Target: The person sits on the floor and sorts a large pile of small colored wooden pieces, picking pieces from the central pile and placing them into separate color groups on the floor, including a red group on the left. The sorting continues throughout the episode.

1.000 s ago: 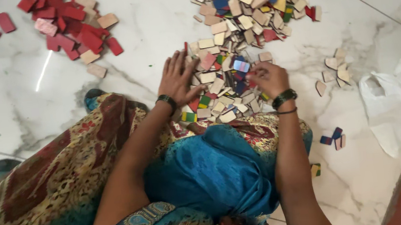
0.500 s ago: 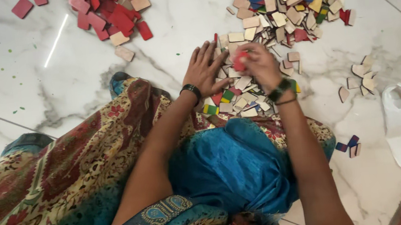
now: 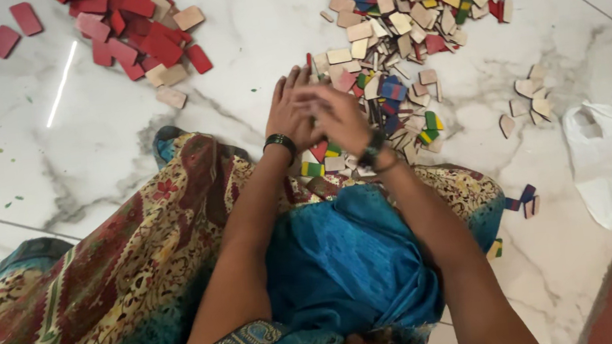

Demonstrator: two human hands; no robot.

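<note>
Far left: loose pile of red rectangular wooden tiles (image 3: 129, 31) is lying on the white marble floor (image 3: 28, 157), a few bare-wood ones mixed in at its near edge. Well apart from both hands.

Lap: patterned red-and-cream cloth (image 3: 103, 279) and blue fabric (image 3: 347, 267) are covering the legs, with both forearms running forward over them.

Centre: left hand (image 3: 291, 112) and right hand (image 3: 338, 114) are meeting just above the near edge of the mixed heap of small coloured and bare-wood rectangular tiles (image 3: 394, 0). Hands are touching or overlapping, both blurred. Left hand is showing its back, fingers extended and close together, pointing away from the body. Right hand is curled in against the left. Cannot tell whether either grip is pinching a tile; nothing visible between the fingers. Dark bands on both wrists.

Key relation: the heap is lying ahead and to the right of the hands, its near scatter directly under and just beyond the fingertips. Right hand is the nearer one. Tiles are lying flat, long axes in all directions.

Right: a small cluster of bare-wood tiles (image 3: 528, 97) is sitting apart from the heap, and a crumpled white plastic bag (image 3: 611, 152) is lying beyond it.
</note>
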